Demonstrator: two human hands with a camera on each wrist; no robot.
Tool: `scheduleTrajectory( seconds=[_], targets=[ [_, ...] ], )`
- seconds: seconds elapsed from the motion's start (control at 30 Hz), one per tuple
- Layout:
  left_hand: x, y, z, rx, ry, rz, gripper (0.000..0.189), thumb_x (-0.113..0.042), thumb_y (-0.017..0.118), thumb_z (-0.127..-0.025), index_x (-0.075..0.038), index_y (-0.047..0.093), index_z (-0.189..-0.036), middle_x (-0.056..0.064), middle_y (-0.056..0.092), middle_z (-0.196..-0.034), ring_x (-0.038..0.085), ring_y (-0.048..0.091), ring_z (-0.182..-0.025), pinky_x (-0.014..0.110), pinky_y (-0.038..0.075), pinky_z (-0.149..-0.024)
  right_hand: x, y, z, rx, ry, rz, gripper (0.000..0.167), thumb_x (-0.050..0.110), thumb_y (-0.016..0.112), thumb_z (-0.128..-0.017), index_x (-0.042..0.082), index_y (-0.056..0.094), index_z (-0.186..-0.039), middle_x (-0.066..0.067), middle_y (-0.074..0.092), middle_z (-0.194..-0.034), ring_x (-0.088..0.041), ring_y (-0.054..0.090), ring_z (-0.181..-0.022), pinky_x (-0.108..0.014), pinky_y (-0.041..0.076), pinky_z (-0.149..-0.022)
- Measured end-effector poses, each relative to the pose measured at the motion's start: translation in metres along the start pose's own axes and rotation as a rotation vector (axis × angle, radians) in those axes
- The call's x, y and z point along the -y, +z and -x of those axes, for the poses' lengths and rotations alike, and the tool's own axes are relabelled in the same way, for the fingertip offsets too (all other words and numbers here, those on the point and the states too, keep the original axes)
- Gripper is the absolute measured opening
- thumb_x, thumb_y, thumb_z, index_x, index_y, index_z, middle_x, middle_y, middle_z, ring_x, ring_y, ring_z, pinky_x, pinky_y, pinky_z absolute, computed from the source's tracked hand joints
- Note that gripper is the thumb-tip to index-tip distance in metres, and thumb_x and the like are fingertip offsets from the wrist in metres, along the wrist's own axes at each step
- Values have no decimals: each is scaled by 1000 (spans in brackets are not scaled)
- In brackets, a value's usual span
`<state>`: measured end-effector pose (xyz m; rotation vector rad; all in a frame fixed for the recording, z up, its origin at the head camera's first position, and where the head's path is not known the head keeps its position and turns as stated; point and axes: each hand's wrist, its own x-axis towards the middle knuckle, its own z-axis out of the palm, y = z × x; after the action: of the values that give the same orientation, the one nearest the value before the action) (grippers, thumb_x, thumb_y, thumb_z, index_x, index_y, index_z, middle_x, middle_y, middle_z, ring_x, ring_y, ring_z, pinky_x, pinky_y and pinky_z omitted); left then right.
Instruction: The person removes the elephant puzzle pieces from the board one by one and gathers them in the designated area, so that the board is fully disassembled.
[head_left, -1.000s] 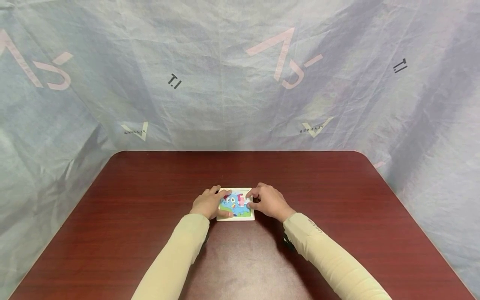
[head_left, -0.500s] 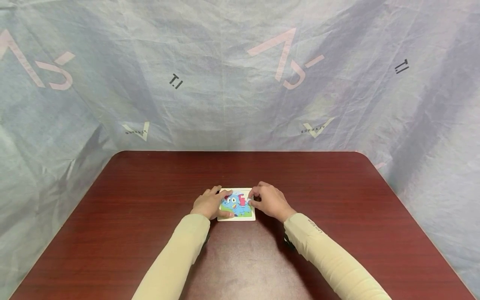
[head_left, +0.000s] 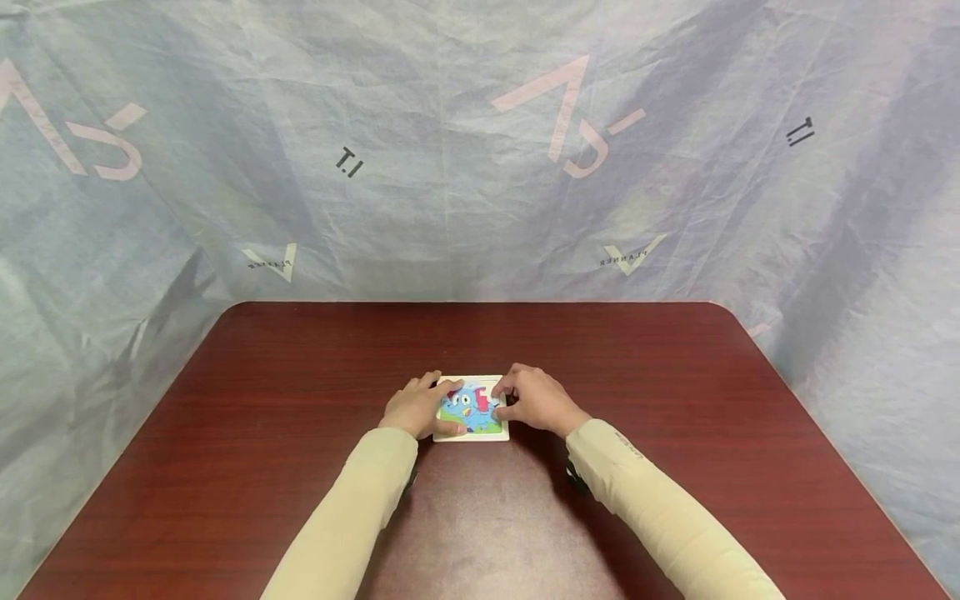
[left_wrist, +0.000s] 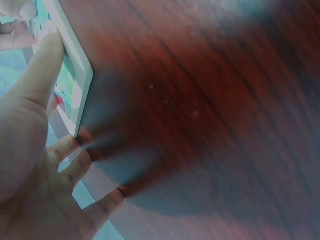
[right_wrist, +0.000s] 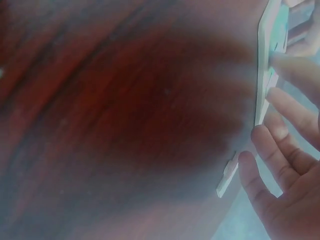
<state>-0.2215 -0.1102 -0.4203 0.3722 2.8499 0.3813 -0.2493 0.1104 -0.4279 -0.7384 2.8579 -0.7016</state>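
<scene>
A white-framed jigsaw puzzle [head_left: 471,437] with a blue cartoon animal on green lies flat on the table. My left hand [head_left: 412,407] spans its left side. The thumb lies along the lower part of the picture and the forefinger reaches over the top part. In the left wrist view the other fingertips rest on the tabletop beside the frame. My right hand [head_left: 538,402] is at the right side, pinching a small light puzzle piece [head_left: 495,402] between thumb and forefinger over the picture. Those fingertips partly hide the piece. In the right wrist view the other fingers are bent beside the frame [right_wrist: 262,75].
The reddish-brown wooden table [head_left: 300,358] has rounded far corners and a glare patch near the front. A grey printed cloth [head_left: 450,183] hangs behind and along both sides. Pale long sleeves [head_left: 352,508] cover both forearms.
The right thumb and forefinger drew back slightly toward the right edge half a second ago and are now further over the picture again. The left hand and the puzzle frame stay in place.
</scene>
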Motion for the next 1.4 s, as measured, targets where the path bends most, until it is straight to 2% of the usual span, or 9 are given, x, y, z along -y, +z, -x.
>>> scheduleTrajectory(
  seconds=[0.17, 0.3, 0.5, 0.7, 0.93, 1.07, 1.17, 1.3, 1.4],
  targets=[
    [0, 0, 0, 3, 1, 0, 74, -43, 77, -89, -21, 47, -153, 18, 37, -158, 41, 41, -140, 59, 41, -108, 2, -1, -2, -3, 29, 25, 20, 27, 88, -81, 21, 80, -98, 7, 62, -95, -10, 58, -80, -35, 51, -72],
    [0, 1, 0, 7, -1, -4, 74, -43, 77, -89, -22, 47, -154, 17, 36, -159, 40, 41, -140, 59, 41, -108, 2, 1, -4, -25, 12, 72, 16, 26, 87, -82, 23, 80, -97, 8, 61, -96, -9, 56, -77, -35, 51, -70],
    [0, 2, 0, 6, -4, 1, 75, -44, 77, -89, -22, 47, -154, 17, 36, -159, 40, 41, -140, 58, 41, -108, 1, 3, -4, -54, 8, 97, 14, 28, 84, -85, 22, 79, -97, 7, 62, -96, -11, 60, -82, -36, 52, -72],
    [0, 2, 0, 4, -2, -8, 74, -44, 77, -89, -21, 47, -153, 17, 37, -158, 40, 42, -139, 58, 41, -108, -1, -1, -2, -3, 12, 54, 22, 29, 87, -83, 20, 79, -101, 7, 59, -94, -10, 56, -79, -34, 50, -71],
    [1, 2, -1, 5, -6, -6, 75, -44, 77, -88, -21, 48, -153, 18, 37, -158, 40, 41, -140, 59, 41, -108, -2, 0, -3, -60, -40, -61, 20, 16, 88, -81, 18, 70, -89, 2, 58, -88, -15, 56, -82, -32, 49, -71],
    [0, 1, 0, 12, -11, 1, 75, -44, 77, -89, -22, 47, -154, 17, 36, -159, 40, 40, -141, 58, 40, -109, -1, 1, -3, -75, -43, -35, 13, 16, 83, -87, 19, 71, -87, 3, 58, -88, -14, 56, -81, -32, 49, -70],
    [-1, -1, 1, 15, -12, 3, 74, -43, 77, -89, -21, 46, -154, 17, 36, -159, 40, 40, -141, 58, 40, -109, -1, 0, -2, -49, -37, -3, 8, 19, 82, -88, 19, 76, -94, 4, 59, -92, -13, 56, -81, -33, 49, -71],
    [-2, -2, 3, 19, -9, 4, 74, -42, 76, -90, -20, 46, -154, 17, 36, -159, 40, 39, -141, 59, 39, -110, -1, -1, -1, 8, -20, 2, 22, 24, 86, -84, 18, 79, -104, 4, 60, -95, -12, 54, -80, -33, 49, -72],
    [-3, -3, 4, 17, -7, 0, 74, -42, 76, -90, -20, 46, -154, 17, 36, -159, 40, 40, -141, 59, 39, -109, -1, -1, -1, 5, -20, -11, 24, 22, 89, -81, 17, 76, -100, 4, 59, -94, -13, 56, -83, -34, 50, -74]
  ],
)
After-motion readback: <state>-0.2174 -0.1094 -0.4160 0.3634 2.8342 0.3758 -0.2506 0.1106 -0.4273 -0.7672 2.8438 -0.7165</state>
